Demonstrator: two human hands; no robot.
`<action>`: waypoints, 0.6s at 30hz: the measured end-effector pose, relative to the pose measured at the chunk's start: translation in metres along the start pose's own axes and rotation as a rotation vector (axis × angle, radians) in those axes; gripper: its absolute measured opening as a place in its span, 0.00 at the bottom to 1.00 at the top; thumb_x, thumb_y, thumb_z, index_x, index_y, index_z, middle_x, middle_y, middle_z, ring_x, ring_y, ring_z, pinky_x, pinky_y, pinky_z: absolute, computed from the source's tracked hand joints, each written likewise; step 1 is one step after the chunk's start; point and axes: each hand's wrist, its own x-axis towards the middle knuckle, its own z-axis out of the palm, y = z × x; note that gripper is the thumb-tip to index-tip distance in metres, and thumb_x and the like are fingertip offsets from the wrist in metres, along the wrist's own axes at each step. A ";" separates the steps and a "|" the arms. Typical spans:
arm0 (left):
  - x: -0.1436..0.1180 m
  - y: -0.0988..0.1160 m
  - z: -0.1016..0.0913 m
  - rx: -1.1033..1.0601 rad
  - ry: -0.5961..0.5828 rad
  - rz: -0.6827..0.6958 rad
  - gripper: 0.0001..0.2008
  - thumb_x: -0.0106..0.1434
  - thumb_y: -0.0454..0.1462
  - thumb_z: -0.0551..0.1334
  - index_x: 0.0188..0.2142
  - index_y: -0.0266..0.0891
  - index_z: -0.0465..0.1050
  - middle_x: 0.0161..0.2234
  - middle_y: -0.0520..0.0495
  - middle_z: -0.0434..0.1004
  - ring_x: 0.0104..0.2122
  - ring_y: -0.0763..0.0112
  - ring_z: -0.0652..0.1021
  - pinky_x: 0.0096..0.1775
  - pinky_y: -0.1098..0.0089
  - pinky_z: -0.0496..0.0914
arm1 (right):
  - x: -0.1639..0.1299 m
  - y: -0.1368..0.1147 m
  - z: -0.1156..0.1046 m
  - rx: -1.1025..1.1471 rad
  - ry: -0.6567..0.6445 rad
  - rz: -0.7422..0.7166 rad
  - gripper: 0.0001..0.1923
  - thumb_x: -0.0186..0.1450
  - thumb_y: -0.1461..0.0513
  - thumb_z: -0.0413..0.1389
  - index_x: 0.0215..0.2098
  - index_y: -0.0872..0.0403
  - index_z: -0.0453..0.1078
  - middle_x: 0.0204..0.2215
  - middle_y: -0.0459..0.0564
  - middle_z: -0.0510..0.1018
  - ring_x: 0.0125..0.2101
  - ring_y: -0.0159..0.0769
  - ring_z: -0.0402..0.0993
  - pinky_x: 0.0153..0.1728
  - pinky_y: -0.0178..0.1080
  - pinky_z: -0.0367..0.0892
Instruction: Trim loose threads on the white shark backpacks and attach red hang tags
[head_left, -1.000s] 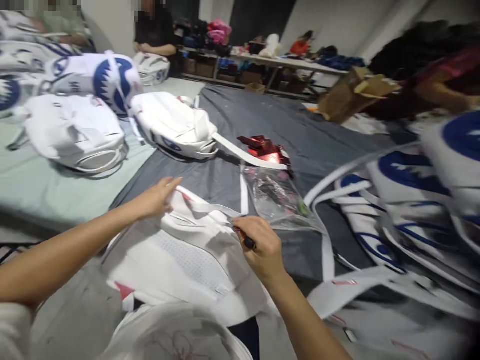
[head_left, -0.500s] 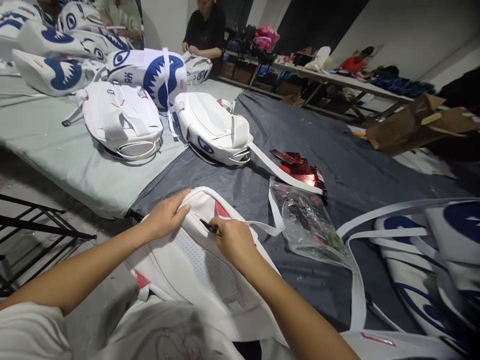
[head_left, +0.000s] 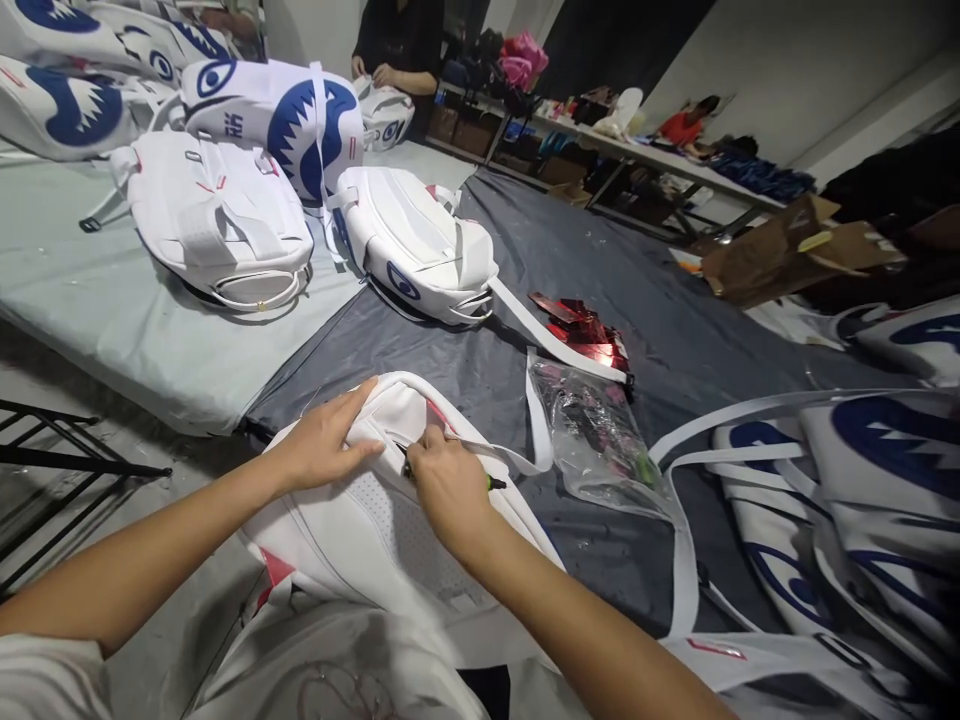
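Head view: white mesh-panelled backpack (head_left: 375, 520), red-trimmed.

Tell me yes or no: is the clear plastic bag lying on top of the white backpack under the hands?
No, the clear plastic bag lies on the dark grey sheet, to the right of the white backpack that both hands press on.

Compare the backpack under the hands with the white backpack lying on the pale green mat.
The near backpack lies on the dark grey sheet at its edge; the far backpack lies on the pale green mat.
The left hand presses on the near one while the right hand works a small tool at it; nobody touches the far one.
The near one shows a mesh panel; the far one shows a smooth panel with straps.
Both are white with red accents.
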 end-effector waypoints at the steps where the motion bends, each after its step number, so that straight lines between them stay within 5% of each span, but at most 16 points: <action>1: 0.000 -0.002 0.001 0.009 -0.012 0.014 0.43 0.66 0.54 0.58 0.71 0.35 0.44 0.69 0.35 0.57 0.67 0.54 0.63 0.65 0.55 0.62 | 0.002 -0.002 -0.001 -0.026 -0.001 -0.013 0.15 0.68 0.70 0.51 0.42 0.56 0.79 0.39 0.62 0.80 0.35 0.45 0.80 0.29 0.38 0.66; 8: 0.004 -0.012 0.002 0.022 -0.041 -0.006 0.45 0.64 0.53 0.60 0.71 0.36 0.43 0.69 0.36 0.55 0.67 0.54 0.63 0.65 0.57 0.62 | 0.015 0.001 0.000 0.015 -0.075 -0.126 0.11 0.69 0.67 0.53 0.40 0.55 0.79 0.34 0.56 0.82 0.37 0.43 0.81 0.36 0.37 0.70; 12: -0.003 -0.011 -0.002 0.025 -0.014 0.021 0.44 0.63 0.56 0.58 0.71 0.37 0.48 0.69 0.38 0.57 0.65 0.54 0.66 0.63 0.60 0.64 | 0.005 -0.007 -0.005 0.053 0.040 -0.096 0.15 0.72 0.67 0.47 0.50 0.59 0.72 0.41 0.61 0.81 0.39 0.44 0.80 0.35 0.39 0.71; 18: 0.001 -0.052 0.008 0.130 0.045 -0.049 0.43 0.62 0.60 0.55 0.71 0.47 0.47 0.63 0.48 0.69 0.57 0.59 0.76 0.52 0.67 0.74 | 0.027 -0.005 0.003 0.186 0.086 -0.269 0.12 0.69 0.64 0.50 0.48 0.52 0.71 0.38 0.45 0.81 0.38 0.38 0.78 0.31 0.35 0.68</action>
